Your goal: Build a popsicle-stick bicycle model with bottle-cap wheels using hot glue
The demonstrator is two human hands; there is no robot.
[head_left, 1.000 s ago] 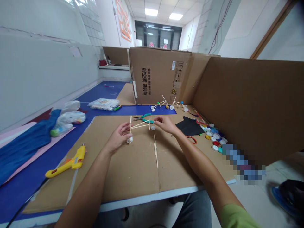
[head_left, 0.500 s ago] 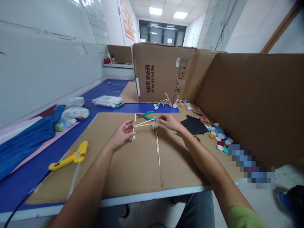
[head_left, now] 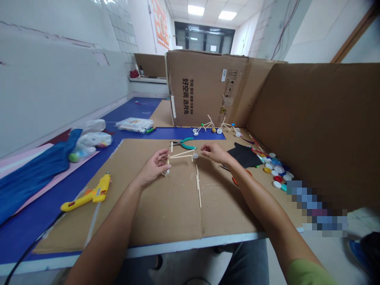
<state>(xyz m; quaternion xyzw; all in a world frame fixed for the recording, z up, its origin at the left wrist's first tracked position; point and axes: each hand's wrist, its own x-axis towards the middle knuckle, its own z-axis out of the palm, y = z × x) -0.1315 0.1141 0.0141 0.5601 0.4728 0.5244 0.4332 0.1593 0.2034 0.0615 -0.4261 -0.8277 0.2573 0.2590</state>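
Note:
My left hand (head_left: 152,168) pinches the left end of a small frame of thin wooden sticks (head_left: 181,154), thumb and fingers closed on its upright stick. A white bottle cap (head_left: 195,156) sits at the frame's right end; another whitish cap (head_left: 167,172) shows below my left thumb. Just right of the frame, apart from it, my right hand (head_left: 216,153) is raised with thumb and fingertips pressed together. Whatever they pinch, if anything, is too small to make out. Behind the frame lie teal-handled pliers (head_left: 187,143). Loose sticks (head_left: 198,185) lie in front of it on the cardboard.
A yellow glue gun (head_left: 89,196) lies at left, its cord running off the table. Two stick models (head_left: 228,126) with cap wheels stand by the large cardboard box (head_left: 204,91). Black cloth (head_left: 244,155), orange-handled scissors (head_left: 234,181) and several bottle caps (head_left: 278,170) are at right.
My right hand has drawn slightly right, widening the gap to the frame. The frame's left upright has tilted a little in my left hand. The view has shifted slightly.

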